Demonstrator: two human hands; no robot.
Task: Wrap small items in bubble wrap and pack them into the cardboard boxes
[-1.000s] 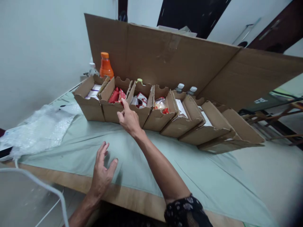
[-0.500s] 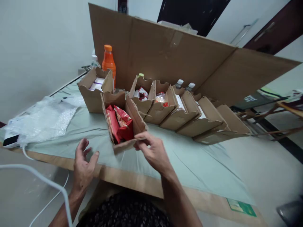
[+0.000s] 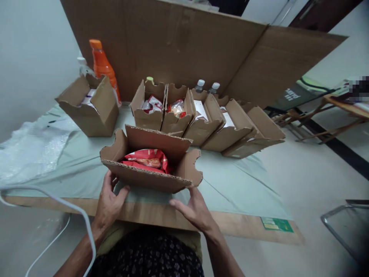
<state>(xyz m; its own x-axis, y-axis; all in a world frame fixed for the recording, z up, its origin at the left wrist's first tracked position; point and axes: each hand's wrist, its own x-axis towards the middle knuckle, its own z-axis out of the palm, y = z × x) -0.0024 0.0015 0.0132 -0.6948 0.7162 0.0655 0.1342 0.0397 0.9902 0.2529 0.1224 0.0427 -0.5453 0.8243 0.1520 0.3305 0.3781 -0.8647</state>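
Observation:
A cardboard bin (image 3: 144, 181) stands crosswise at the near side of the table, its long wall facing me. Inside lie red snack packets (image 3: 148, 161). My left hand (image 3: 111, 200) is at the bin's lower left corner, thumb and fingers apart, fingertips close against the cardboard. At the lower right corner is my right hand (image 3: 194, 209), its thumb stretched away from the fingers. Its fingertips are partly hidden by the bin. Neither hand visibly grips the bin.
Several cardboard bins (image 3: 175, 125) with packets and white boxes stand in a row behind. Another bin (image 3: 100, 119) is at left, beside an orange bottle (image 3: 103, 67). Bubble wrap (image 3: 34, 148) lies left. A white cable (image 3: 69, 204) loops near my left arm. A cardboard panel (image 3: 184, 50) rises behind.
The bin with red packets has turned from end-on to crosswise. My right hand has let go of its near edge and moved to its lower right corner. My left hand has come close to it.

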